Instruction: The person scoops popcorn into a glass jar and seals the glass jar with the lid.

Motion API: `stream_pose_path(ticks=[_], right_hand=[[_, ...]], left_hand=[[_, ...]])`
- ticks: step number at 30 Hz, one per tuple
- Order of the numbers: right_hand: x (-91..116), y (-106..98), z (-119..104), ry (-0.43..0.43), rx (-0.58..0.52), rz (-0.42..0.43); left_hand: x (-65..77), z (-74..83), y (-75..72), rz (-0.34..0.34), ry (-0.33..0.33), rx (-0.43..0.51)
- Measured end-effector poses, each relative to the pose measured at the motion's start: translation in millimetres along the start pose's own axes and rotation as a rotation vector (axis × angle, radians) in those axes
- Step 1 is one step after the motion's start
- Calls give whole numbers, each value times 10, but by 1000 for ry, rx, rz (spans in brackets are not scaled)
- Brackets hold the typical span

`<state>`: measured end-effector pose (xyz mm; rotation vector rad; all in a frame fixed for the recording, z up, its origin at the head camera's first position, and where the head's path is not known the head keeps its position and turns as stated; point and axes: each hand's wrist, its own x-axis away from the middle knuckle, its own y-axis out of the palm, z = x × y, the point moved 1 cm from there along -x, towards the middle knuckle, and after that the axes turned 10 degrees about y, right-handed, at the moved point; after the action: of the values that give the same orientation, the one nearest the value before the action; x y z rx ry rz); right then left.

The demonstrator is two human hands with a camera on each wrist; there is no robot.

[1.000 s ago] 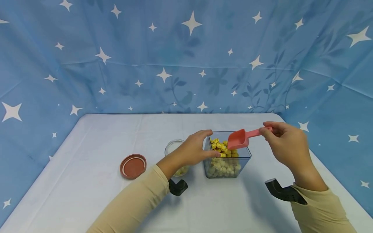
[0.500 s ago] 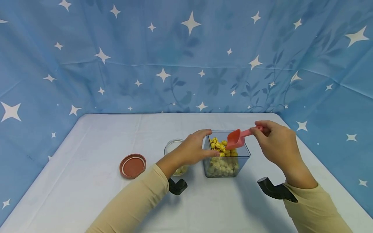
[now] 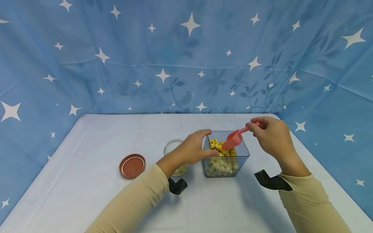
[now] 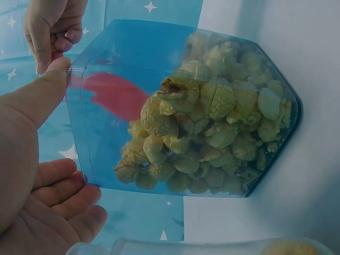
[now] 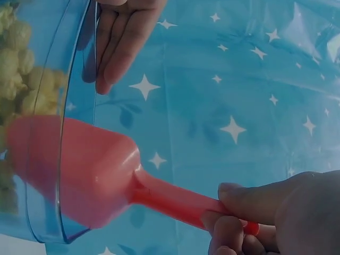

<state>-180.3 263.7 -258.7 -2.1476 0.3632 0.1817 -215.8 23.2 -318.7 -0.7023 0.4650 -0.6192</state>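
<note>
A clear bluish plastic container (image 3: 222,167) of yellow popcorn (image 4: 212,117) stands on the table. My left hand (image 3: 190,149) grips its left side by the rim, thumb over the near edge and fingers toward the far corner. With thumb and fingertips my right hand (image 3: 271,134) pinches the end of a pink scoop's handle. The scoop (image 5: 90,170) slants down into the container, its bowl tip against the popcorn. Behind my left wrist stands a round glass jar (image 3: 172,145) with some popcorn in it, partly hidden by the forearm.
A reddish-brown round lid (image 3: 132,166) lies on the white-covered table (image 3: 87,155), left of the jar. Blue star-patterned cloth (image 3: 180,58) rises behind the table and along both sides.
My right hand has moved left and slightly up, tipping the scoop more steeply, and its bowl has gone lower into the container. My left hand has stayed at the rim.
</note>
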Motion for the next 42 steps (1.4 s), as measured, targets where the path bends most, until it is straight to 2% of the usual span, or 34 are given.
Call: stream_pose_path(ticks=[6,8,14,23,30,36,42], right_hand=[[-11,212,121,31,-42,-139],[-2,273,172,37,-48,-157],[-8,319,262,50,-97,-168],[-18,428,390,126,-263,-189],[-17,501,381,106,-301,-236],[-22,505,405,124,-331,-257],[-32,482,458,174,-361,-242]], left_hand=[[4,-2,15,-6,-11,3],[5,8,18,-11,-15,7],[14,35,3,-12,-26,2],[15,4,-4,-12,-20,4],[10,2,-6,-11,-22,3],[10,0,0,-4,-31,5],[8,-5,-1,-4,-28,-1]])
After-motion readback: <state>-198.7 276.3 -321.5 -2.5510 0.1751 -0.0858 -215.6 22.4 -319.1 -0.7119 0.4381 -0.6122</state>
